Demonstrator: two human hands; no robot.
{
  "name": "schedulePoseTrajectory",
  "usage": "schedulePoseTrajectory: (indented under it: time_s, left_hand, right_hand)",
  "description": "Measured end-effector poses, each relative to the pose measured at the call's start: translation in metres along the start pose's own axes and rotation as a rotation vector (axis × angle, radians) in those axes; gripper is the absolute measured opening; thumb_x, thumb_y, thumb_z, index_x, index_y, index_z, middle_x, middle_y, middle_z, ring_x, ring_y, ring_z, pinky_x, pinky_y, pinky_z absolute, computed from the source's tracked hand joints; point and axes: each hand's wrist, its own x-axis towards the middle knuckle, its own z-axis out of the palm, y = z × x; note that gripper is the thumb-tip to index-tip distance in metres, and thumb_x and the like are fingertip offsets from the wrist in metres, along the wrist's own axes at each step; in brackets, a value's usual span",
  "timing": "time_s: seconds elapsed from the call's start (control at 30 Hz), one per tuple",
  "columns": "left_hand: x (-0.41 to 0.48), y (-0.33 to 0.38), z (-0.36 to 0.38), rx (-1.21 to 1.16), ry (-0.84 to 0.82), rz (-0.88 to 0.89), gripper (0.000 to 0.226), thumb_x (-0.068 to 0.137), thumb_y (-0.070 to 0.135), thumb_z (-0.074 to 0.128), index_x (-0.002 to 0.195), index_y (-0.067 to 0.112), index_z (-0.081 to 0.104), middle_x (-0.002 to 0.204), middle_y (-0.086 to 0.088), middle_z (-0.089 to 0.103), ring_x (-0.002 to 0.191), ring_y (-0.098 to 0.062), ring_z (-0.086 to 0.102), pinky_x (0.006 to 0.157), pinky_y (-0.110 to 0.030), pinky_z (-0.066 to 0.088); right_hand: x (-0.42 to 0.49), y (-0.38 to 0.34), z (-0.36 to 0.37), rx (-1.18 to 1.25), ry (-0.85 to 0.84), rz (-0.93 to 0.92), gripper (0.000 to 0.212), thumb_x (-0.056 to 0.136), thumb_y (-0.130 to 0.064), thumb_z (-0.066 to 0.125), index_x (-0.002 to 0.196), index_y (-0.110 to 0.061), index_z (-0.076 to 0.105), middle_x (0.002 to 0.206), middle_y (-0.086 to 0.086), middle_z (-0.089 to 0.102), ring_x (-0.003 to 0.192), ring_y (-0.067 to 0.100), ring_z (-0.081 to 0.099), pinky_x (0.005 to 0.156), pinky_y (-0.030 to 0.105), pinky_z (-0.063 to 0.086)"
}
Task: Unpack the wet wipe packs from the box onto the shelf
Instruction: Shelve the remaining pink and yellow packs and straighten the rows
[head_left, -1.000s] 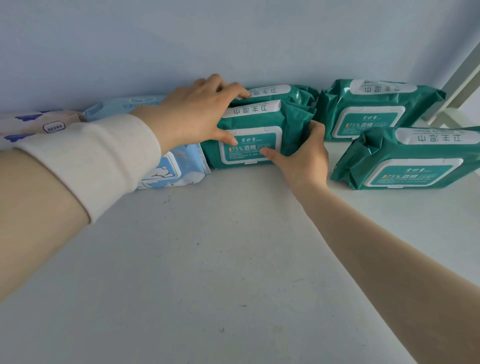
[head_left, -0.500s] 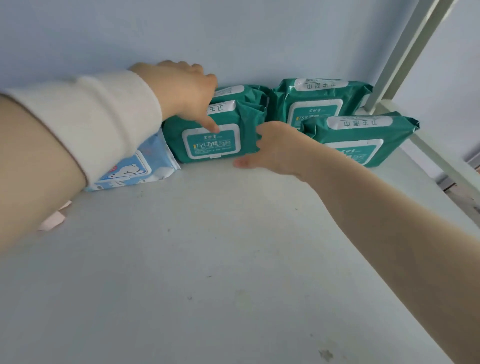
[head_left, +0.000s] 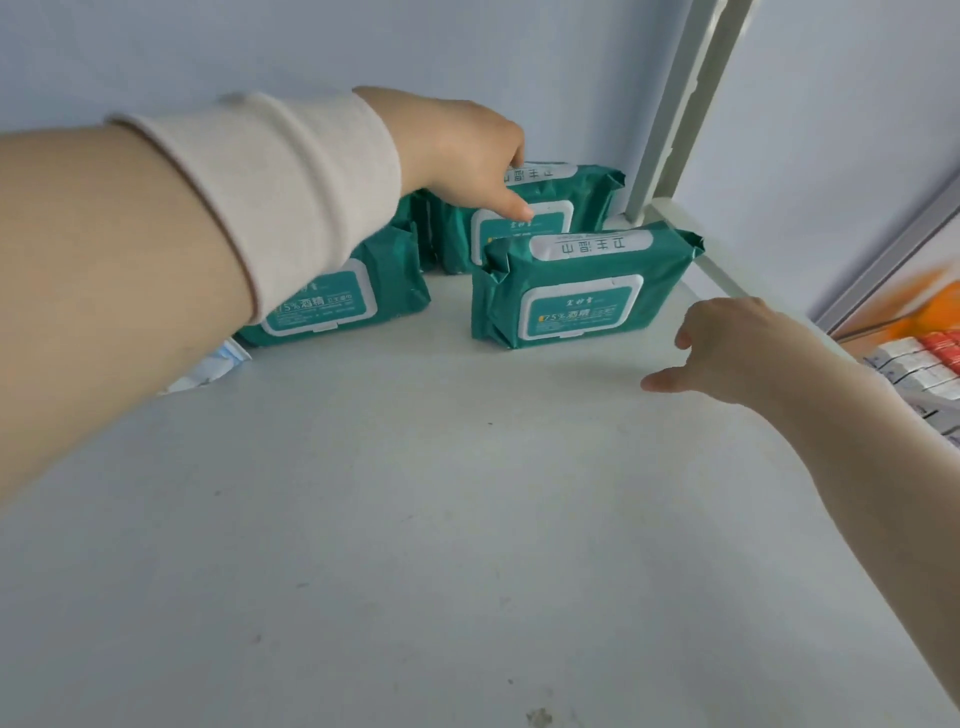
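Note:
Three green wet wipe packs stand on the white shelf (head_left: 415, 519) near the back wall: a left pack (head_left: 343, 306), a back pack (head_left: 566, 202) and a front right pack (head_left: 576, 291). My left hand (head_left: 462, 150) reaches over the back pack, its thumb touching the pack's white lid. My right hand (head_left: 727, 353) hovers above the shelf just right of the front right pack, fingers loosely curled, holding nothing. The box is out of view.
A light blue wipe pack (head_left: 208, 369) peeks out under my left forearm. A white shelf post (head_left: 675, 119) rises at the back right corner. Beyond the shelf's right edge lie small boxed goods (head_left: 919, 364) and something orange (head_left: 935, 312).
Both hands have let go of the left green pack. My left hand moved right onto the back pack; my right hand pulled back to the right. The view has swung right.

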Motion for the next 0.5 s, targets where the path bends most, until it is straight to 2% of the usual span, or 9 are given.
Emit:
schedulePoseTrajectory:
  time_s: [0.1, 0.17, 0.23, 0.3, 0.37, 0.4, 0.43, 0.5]
  left_hand:
    - [0.001, 0.022, -0.009, 0.083, -0.041, 0.059, 0.069, 0.087, 0.054, 0.047, 0.141, 0.012, 0.037, 0.141, -0.009, 0.047, 0.127, -0.029, 0.045, 0.102, -0.039, 0.034]
    - [0.003, 0.032, -0.007, 0.158, -0.061, 0.087, 0.077, 0.083, 0.062, 0.046, 0.14, 0.012, 0.037, 0.136, -0.009, 0.05, 0.123, -0.03, 0.048, 0.096, -0.04, 0.038]
    - [0.008, 0.033, -0.002, 0.215, -0.003, 0.094, 0.085, 0.078, 0.068, 0.046, 0.141, 0.013, 0.033, 0.135, -0.011, 0.05, 0.122, -0.032, 0.048, 0.087, -0.041, 0.04]
    - [0.015, 0.026, 0.004, 0.218, 0.093, 0.081, 0.088, 0.079, 0.07, 0.043, 0.145, 0.015, 0.025, 0.142, -0.013, 0.041, 0.128, -0.034, 0.042, 0.092, -0.046, 0.04]
    - [0.027, 0.011, 0.01, 0.178, 0.14, 0.035, 0.082, 0.084, 0.064, 0.042, 0.147, 0.015, 0.021, 0.146, -0.015, 0.035, 0.132, -0.035, 0.038, 0.098, -0.05, 0.038]
    - [0.034, 0.004, 0.013, 0.164, 0.142, 0.012, 0.078, 0.086, 0.061, 0.043, 0.146, 0.016, 0.021, 0.146, -0.016, 0.035, 0.131, -0.036, 0.038, 0.099, -0.05, 0.038]
    - [0.04, -0.003, 0.017, 0.152, 0.13, -0.004, 0.075, 0.087, 0.058, 0.044, 0.146, 0.018, 0.022, 0.145, -0.016, 0.036, 0.13, -0.037, 0.039, 0.099, -0.049, 0.038]
    - [0.052, -0.014, 0.025, 0.107, 0.088, -0.009, 0.07, 0.087, 0.055, 0.049, 0.144, 0.021, 0.027, 0.141, -0.015, 0.04, 0.126, -0.036, 0.043, 0.094, -0.045, 0.04]
  right_hand:
    - [0.008, 0.0, -0.008, -0.086, 0.01, 0.01, 0.055, 0.079, -0.051, 0.065, 0.12, -0.016, 0.053, 0.114, 0.003, 0.057, 0.114, 0.026, 0.052, 0.073, 0.031, 0.035]
    - [0.013, 0.001, -0.01, -0.059, 0.043, 0.016, 0.055, 0.08, -0.051, 0.064, 0.121, -0.015, 0.053, 0.116, 0.004, 0.057, 0.113, 0.026, 0.051, 0.073, 0.031, 0.034]
    - [0.019, 0.005, -0.007, 0.034, 0.087, 0.014, 0.055, 0.081, -0.048, 0.065, 0.119, -0.011, 0.053, 0.112, 0.007, 0.057, 0.105, 0.027, 0.051, 0.074, 0.03, 0.034]
    - [0.028, 0.008, 0.001, 0.198, 0.147, 0.009, 0.066, 0.077, -0.047, 0.069, 0.123, -0.005, 0.045, 0.121, 0.012, 0.053, 0.106, 0.029, 0.048, 0.08, 0.034, 0.038]
    - [0.039, 0.005, 0.011, 0.448, 0.216, -0.012, 0.097, 0.072, -0.046, 0.074, 0.143, -0.003, 0.022, 0.144, 0.014, 0.037, 0.13, 0.028, 0.037, 0.103, 0.038, 0.034]
    - [0.044, 0.003, 0.016, 0.58, 0.25, -0.04, 0.106, 0.069, -0.043, 0.077, 0.147, -0.006, 0.015, 0.148, 0.01, 0.033, 0.136, 0.026, 0.032, 0.108, 0.037, 0.03]
    - [0.048, 0.0, 0.022, 0.697, 0.284, -0.075, 0.106, 0.067, -0.04, 0.08, 0.146, -0.008, 0.017, 0.147, 0.007, 0.035, 0.136, 0.023, 0.033, 0.107, 0.035, 0.031]
    - [0.059, -0.004, 0.031, 0.882, 0.308, -0.119, 0.089, 0.063, -0.034, 0.083, 0.133, -0.012, 0.034, 0.134, 0.001, 0.048, 0.124, 0.02, 0.045, 0.095, 0.031, 0.04]
